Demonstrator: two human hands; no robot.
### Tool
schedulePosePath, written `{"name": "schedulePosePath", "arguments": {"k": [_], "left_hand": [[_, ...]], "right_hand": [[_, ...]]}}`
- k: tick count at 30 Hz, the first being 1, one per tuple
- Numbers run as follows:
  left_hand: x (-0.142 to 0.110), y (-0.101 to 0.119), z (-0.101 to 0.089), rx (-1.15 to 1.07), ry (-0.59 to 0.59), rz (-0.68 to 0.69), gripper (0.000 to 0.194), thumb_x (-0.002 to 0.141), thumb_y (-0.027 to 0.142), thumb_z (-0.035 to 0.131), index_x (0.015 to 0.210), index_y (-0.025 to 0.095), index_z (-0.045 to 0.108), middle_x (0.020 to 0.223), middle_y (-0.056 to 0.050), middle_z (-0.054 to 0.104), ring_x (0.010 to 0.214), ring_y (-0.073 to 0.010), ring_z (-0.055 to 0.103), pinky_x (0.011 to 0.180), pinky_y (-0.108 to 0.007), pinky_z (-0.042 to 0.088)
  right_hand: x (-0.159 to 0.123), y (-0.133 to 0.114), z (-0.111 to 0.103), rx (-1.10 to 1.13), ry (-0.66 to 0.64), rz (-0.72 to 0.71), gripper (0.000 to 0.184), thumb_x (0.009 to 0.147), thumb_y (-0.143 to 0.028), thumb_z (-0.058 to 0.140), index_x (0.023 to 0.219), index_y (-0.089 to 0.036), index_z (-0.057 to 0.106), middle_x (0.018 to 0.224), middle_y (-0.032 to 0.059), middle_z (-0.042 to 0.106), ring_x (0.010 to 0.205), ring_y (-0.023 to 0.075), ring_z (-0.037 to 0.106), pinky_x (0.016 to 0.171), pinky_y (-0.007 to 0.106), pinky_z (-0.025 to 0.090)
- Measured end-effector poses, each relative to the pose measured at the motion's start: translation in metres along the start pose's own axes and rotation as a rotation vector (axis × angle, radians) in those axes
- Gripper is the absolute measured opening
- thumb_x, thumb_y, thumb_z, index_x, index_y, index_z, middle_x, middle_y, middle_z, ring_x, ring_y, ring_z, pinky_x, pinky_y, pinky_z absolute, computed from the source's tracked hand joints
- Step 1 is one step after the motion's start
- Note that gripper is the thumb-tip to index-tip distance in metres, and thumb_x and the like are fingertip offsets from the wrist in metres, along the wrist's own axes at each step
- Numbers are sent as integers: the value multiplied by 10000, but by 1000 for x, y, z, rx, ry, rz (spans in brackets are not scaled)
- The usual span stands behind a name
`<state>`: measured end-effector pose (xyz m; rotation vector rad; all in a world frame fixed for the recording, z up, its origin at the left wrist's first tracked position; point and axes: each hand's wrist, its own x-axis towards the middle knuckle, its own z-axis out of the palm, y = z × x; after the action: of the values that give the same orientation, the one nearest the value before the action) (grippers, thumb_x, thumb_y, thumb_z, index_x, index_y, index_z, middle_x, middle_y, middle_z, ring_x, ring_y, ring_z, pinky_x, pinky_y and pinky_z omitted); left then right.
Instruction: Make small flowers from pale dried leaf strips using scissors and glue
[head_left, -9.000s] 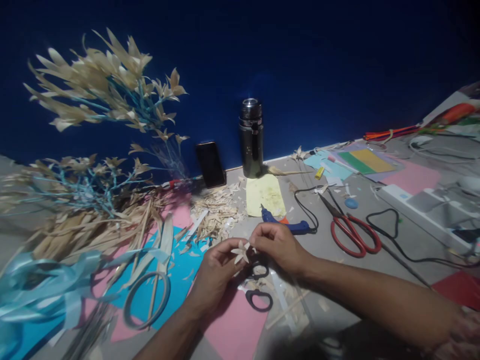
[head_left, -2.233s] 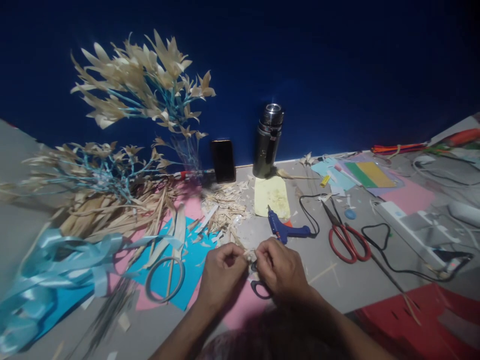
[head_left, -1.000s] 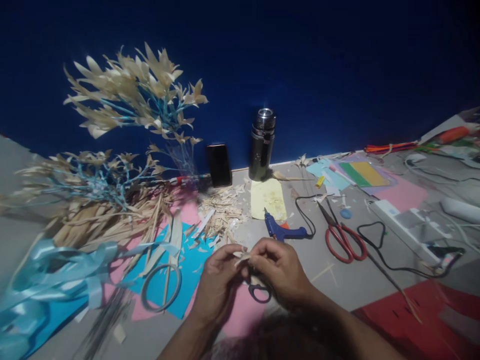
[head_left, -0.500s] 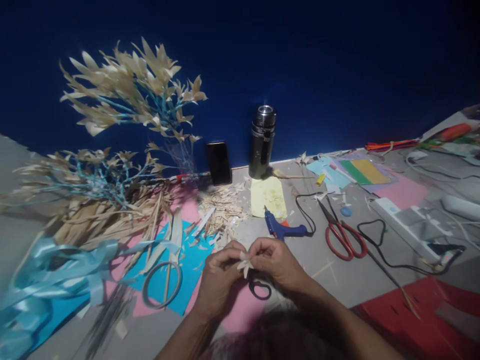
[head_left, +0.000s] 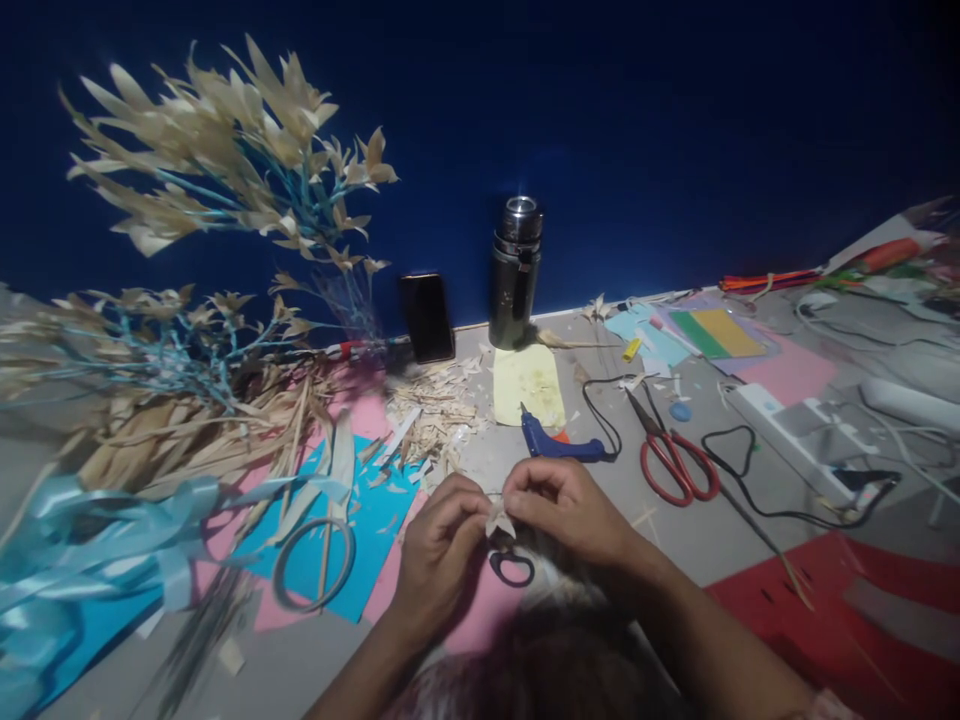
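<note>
Between my two hands is a small pale flower (head_left: 498, 521) with pointed petals, which looks made of dried husk. My left hand (head_left: 448, 545) pinches it from the left with thumb and fingers. From the right, the closed fingertips of my right hand (head_left: 566, 507) grip it too. Just below the flower lies a dark ring-shaped handle (head_left: 511, 570), probably of scissors; the rest of it is hidden. Beyond my hands a blue glue gun (head_left: 561, 441) rests beside a stained yellow sheet (head_left: 527, 384). Red-handled scissors (head_left: 670, 462) lie to its right.
Husk-flower sprays (head_left: 247, 150) stand at the back left, with light blue ribbon (head_left: 112, 540) and a tape ring (head_left: 313, 565) nearer. A dark flask (head_left: 515, 275) and a phone (head_left: 427, 317) stand by the wall. Right are a power strip (head_left: 787, 440), cords and a red sheet (head_left: 810, 620).
The flower has turned between my fingers, so its petals now point downward rather than spreading toward me. The view has shifted slightly, with the whole scene moving a little left and up.
</note>
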<state>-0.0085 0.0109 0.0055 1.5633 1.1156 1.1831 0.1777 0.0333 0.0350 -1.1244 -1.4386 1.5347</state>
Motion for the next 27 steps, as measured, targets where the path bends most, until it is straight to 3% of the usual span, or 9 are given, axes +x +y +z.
{"name": "schedulePosePath", "arguments": {"k": [4,11,19,27], "left_hand": [[0,-4,2,-81,9,15,184,895,169,617,744,208,716,761,-21,620,707,-169,590,646,-260,448],[-1,-18,8,-421,-39,-115,188,909,266,669,736,203,705,772,-2,558,628,-141,562,564,-249,452],[-3,-19,1,-232,-90,-42,227,956,305,617,779,198,710,780,-20,596,721,-169,585,664,-278,456],[-1,-19,0,-153,-195,-6,200,980,256,558,832,197,678,806,-20,602,774,-177,593,718,-290,458]], "right_hand": [[1,7,9,86,69,42,182,780,-319,708,711,-161,649,633,-7,619,579,118,533,544,223,408],[2,15,21,281,101,87,249,793,-373,694,675,-182,586,596,-11,608,545,133,573,550,244,441],[0,0,7,-13,40,-33,141,827,-300,682,826,-159,691,691,-2,618,606,122,528,559,228,393],[1,-8,-3,-335,-77,-229,85,842,-177,667,805,-145,737,724,-3,608,596,93,505,572,217,364]]}}
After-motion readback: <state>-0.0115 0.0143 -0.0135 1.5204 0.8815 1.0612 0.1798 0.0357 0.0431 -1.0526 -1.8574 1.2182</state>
